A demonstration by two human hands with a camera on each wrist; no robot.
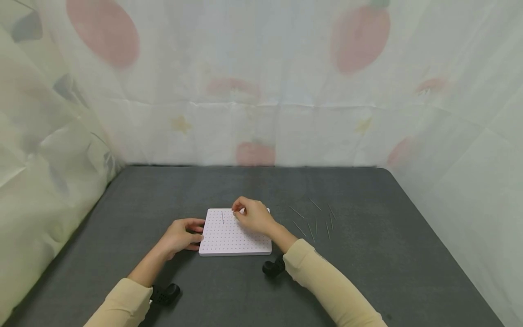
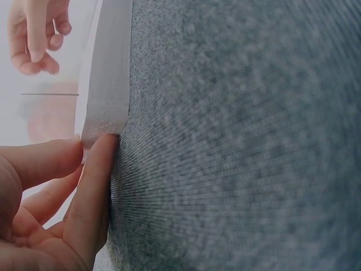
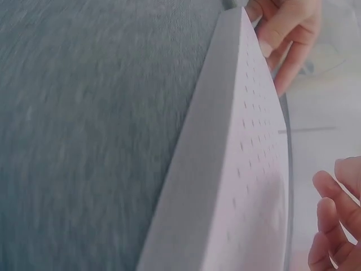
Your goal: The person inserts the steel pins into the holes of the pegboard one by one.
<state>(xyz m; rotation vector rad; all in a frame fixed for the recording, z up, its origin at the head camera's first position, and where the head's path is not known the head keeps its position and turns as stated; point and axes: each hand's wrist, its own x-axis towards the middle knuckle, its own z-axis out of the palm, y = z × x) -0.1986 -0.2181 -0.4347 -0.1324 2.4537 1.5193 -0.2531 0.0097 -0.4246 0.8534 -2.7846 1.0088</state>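
A white board [image 1: 234,240] with rows of small holes lies flat on the dark table. One thin metal pin [image 1: 222,217] stands upright in it near the far left corner; the left wrist view shows that pin [image 2: 49,94] too. At the board's left edge my left hand [image 1: 180,237] holds on, thumb at the top edge and fingers against the side [image 2: 101,116]. My right hand [image 1: 254,215] is over the far part of the board with its fingers bent and thumb close to them. Whether a pin is between those fingertips [image 3: 327,209] is too small to tell.
Several loose thin pins [image 1: 316,226] lie scattered on the table [image 1: 347,268] to the right of the board. A printed curtain [image 1: 261,122] hangs behind the table and along both sides. Black wrist devices [image 1: 165,294] sit below both hands.
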